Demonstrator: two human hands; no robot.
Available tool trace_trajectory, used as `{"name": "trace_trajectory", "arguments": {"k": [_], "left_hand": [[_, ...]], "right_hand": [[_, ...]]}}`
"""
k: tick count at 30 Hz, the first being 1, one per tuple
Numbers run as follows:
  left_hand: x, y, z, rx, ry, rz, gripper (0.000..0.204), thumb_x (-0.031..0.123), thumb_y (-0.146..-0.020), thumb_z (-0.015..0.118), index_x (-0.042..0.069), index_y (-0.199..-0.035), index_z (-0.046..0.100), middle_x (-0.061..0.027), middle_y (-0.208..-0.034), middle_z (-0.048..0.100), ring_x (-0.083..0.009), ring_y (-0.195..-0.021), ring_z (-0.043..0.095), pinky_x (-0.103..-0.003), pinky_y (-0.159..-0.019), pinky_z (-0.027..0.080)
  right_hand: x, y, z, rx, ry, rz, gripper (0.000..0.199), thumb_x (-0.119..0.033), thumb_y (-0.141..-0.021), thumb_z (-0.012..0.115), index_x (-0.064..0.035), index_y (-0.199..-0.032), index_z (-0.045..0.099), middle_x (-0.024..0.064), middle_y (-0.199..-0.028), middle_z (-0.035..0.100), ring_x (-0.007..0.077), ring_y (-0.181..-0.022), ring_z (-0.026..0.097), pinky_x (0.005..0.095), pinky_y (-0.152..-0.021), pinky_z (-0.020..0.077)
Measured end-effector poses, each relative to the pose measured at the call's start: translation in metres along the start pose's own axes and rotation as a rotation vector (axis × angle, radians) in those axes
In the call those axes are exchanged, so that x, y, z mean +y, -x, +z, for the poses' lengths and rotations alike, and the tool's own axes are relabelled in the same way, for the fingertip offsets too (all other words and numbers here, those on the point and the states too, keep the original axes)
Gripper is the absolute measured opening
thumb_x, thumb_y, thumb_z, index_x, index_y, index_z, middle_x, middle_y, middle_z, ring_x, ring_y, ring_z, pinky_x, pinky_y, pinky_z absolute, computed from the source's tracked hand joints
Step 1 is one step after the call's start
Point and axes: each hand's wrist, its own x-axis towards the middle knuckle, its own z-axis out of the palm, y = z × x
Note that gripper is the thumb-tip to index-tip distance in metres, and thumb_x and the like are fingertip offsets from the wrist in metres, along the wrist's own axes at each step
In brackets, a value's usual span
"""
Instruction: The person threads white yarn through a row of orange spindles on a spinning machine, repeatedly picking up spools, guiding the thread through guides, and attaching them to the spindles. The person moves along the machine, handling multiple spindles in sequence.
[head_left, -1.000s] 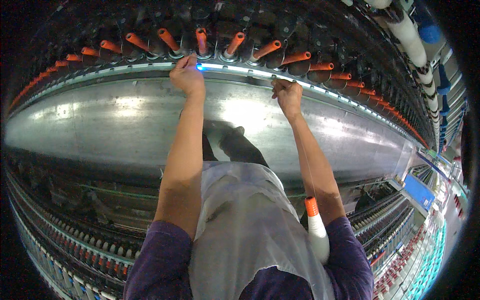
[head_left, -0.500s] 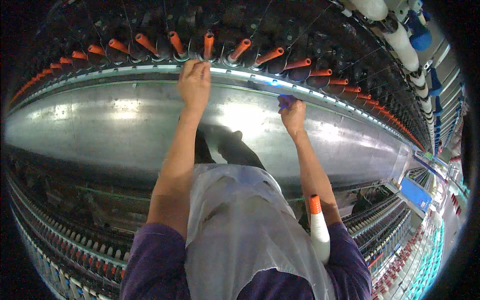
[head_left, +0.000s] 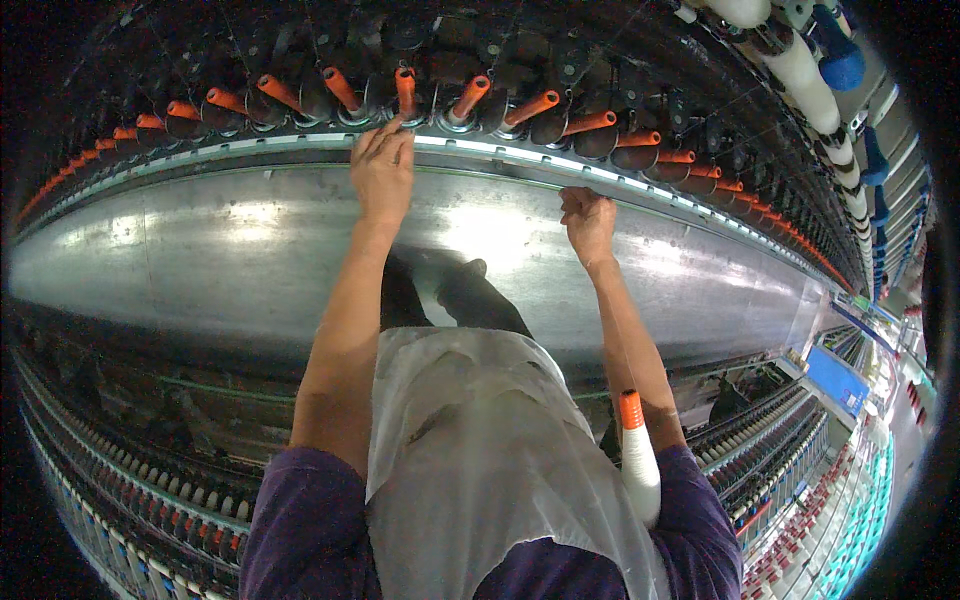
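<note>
Left hand (head_left: 384,180): fingers partly bent, tips at the pale rail (head_left: 480,150) by the foot of an orange tube (head_left: 405,92); grip cannot be told. 
Right hand (head_left: 588,222): fingers curled, just below the rail; hold on thread cannot be told. 
Room: broad metal panel (head_left: 320,235) between rail and apron (head_left: 470,430). 
Bobbin (head_left: 640,470): tapered, white-wound, orange-topped; between apron and right sleeve (head_left: 700,510).
</note>
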Motion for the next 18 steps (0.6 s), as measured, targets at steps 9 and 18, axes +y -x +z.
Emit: {"name": "trace_trajectory", "arguments": {"k": [9, 18], "left_hand": [[0.006, -0.007, 0.027, 0.247, 0.08, -0.649, 0.01, 0.012, -0.075, 0.07, 0.004, -0.081, 0.071, -0.0101, -0.061, 0.062, -0.0196, -0.054, 0.058, -0.032, -0.055, 0.044], [0.009, -0.027, 0.021, 0.262, 1.179, -1.419, 0.027, 0.021, -0.082, 0.069, 0.003, -0.063, 0.061, -0.004, -0.054, 0.057, -0.0144, -0.049, 0.049, -0.027, -0.05, 0.038]], "right_hand": [[-0.005, -0.028, 0.015, 0.042, 0.007, -0.101, 0.017, 0.002, -0.07, 0.059, -0.0022, -0.082, 0.069, 0.0175, -0.075, 0.065, 0.0336, -0.066, 0.063, 0.0405, -0.063, 0.0498], [-0.045, -0.013, -0.002, 0.083, -0.254, -0.061, 0.016, 0.01, -0.073, 0.055, 0.0036, -0.078, 0.068, 0.0108, -0.063, 0.064, 0.0156, -0.05, 0.06, 0.0294, -0.048, 0.0476]]}}
